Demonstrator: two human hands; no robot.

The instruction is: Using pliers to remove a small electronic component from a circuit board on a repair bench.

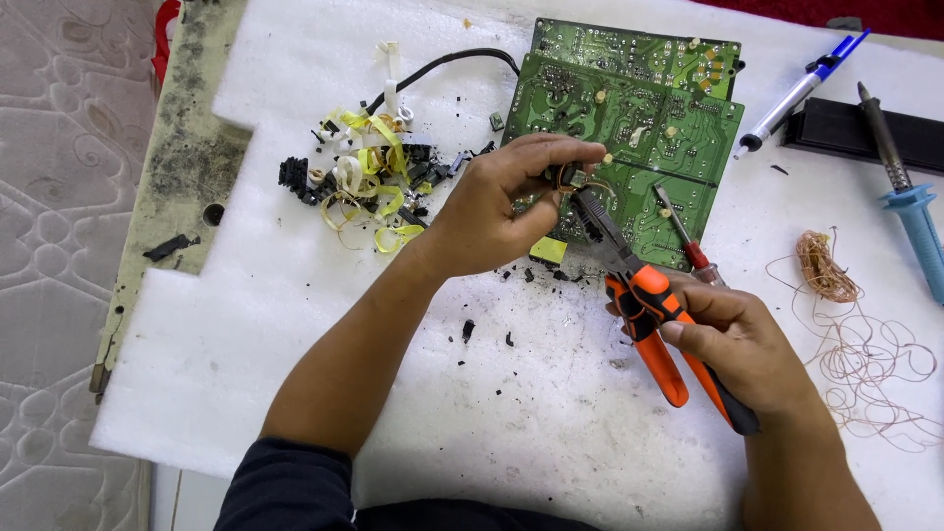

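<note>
**A:** Where do your pliers point?

**B:** Your right hand point(742, 339) is closed around the orange-and-black handles of the long-nosed pliers point(644, 305). Their long axis runs on a diagonal, handles low and right near your wrist, dark nose up and left. The tip meets the small dark wound component with copper wire point(572, 177) that your left hand point(501, 206) pinches between thumb and fingertips.

**A:** And where is that component?

**B:** You hold it just above the lower edge of the nearer green printed circuit board point(639, 128), over the white foam sheet point(295, 324). Whether it touches the board, I cannot tell; your fingers hide most of it.

**A:** What lies around you?

**B:** A second green circuit board point(639, 49) lies partly under the first, farther from you. A thin red-handled screwdriver point(683, 236) lies on the nearer board, just beside the pliers' nose on its right. Left of your left hand is a heap of yellow and white tape strips with black plastic bits point(369, 177), and a black cable point(442, 64) curves away behind it. Black crumbs dot the foam below your hands. On your right sit a tangle of copper wire point(836, 285), a blue-handled soldering iron point(910, 211), a blue-and-white desoldering pump point(801, 93) and a black rectangular bar point(865, 133).
</note>
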